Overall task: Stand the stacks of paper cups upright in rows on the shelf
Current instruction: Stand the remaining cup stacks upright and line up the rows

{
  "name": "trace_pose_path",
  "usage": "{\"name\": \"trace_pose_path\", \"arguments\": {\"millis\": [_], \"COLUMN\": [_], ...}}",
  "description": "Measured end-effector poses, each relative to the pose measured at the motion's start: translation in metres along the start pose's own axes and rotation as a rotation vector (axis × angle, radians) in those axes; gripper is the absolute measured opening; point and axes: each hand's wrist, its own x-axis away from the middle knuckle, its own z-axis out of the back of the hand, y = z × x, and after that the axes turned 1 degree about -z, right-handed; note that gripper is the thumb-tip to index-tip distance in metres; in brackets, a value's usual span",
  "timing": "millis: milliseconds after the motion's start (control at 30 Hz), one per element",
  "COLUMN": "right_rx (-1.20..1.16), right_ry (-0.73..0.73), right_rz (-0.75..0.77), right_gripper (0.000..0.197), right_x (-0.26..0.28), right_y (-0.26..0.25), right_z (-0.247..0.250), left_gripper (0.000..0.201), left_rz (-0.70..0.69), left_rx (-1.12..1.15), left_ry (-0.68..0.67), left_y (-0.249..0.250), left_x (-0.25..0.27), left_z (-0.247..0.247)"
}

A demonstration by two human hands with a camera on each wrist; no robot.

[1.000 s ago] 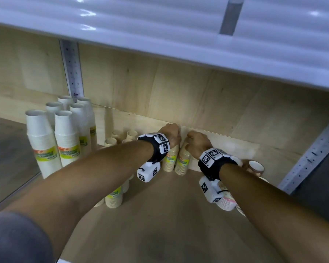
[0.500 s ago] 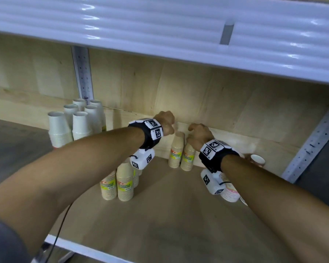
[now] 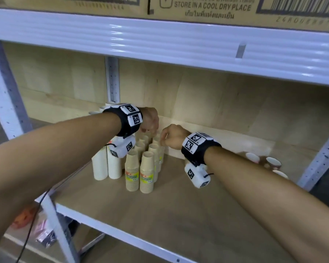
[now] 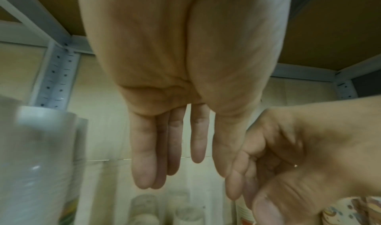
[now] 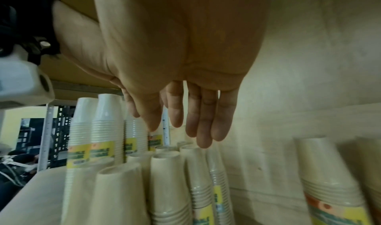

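Observation:
Several brown paper-cup stacks (image 3: 147, 171) with yellow-green labels stand upright in two rows toward the back of the wooden shelf (image 3: 179, 209). Taller white stacks (image 3: 105, 165) stand just left of them. My left hand (image 3: 150, 121) hovers over the rear brown stacks, its fingers (image 4: 144, 155) hanging straight and holding nothing. My right hand (image 3: 169, 136) is beside it, just above the back right stacks (image 5: 171, 187), its fingers (image 5: 204, 122) relaxed and empty. The two hands nearly touch.
Patterned cups (image 3: 272, 162) sit at the back right of the shelf. A white metal upright (image 3: 6, 92) stands at the left and another (image 3: 323, 154) at the right. Cardboard boxes (image 3: 207, 8) rest on the shelf above.
Both hands have lifted off the tops of the two back stacks, which stay standing. The head view has drawn back and up, so more of the shelf shows.

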Motion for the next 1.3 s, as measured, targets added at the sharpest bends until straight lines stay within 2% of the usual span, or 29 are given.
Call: {"name": "trace_pose_path", "arguments": {"millis": [133,267,367,400,467,700,833,967,1133,1300], "right_rx": [0.044,0.053,0.080,0.084,0.084,0.052,0.057,0.094,0.078,0.055], "right_ry": [-0.070,-0.086,-0.101,-0.102,-0.109,-0.164,-0.147,-0.144,-0.161,-0.175], "right_rz": [0.035,0.052,0.059,0.065,0.075,0.083,0.099,0.091,0.093,0.033], "right_gripper": [0.030,0.034,0.035,0.035,0.035,0.014,0.015,0.021,0.012,0.027], "right_x": [0.003,0.005,0.007,0.007,0.007,0.007,0.009,0.010,0.017,0.024], "right_y": [-0.021,-0.032,-0.037,-0.039,-0.041,-0.044,-0.044,-0.044,-0.038,-0.025], "right_z": [-0.014,-0.027,-0.034,-0.036,-0.038,-0.049,-0.051,-0.049,-0.042,-0.030], "left_gripper": [0.027,0.029,0.008,0.008,0.022,0.030,0.016,0.016,0.020,0.023], "left_rz": [0.035,0.054,0.050,0.048,0.041,0.002,-0.015,-0.039,-0.056,-0.080], "left_rx": [-0.093,-0.059,-0.051,-0.044,-0.052,0.035,0.051,0.070,0.062,0.085], "left_ry": [-0.076,-0.135,-0.141,-0.148,-0.179,-0.168,-0.149,-0.174,-0.170,-0.224], "left_y": [-0.016,-0.030,-0.038,-0.039,-0.041,-0.051,-0.052,-0.051,-0.043,-0.025], "left_x": [0.018,0.023,0.029,0.030,0.033,0.034,0.035,0.035,0.031,0.024], "left_z": [-0.007,-0.022,-0.031,-0.034,-0.038,-0.058,-0.063,-0.062,-0.061,-0.058]}}
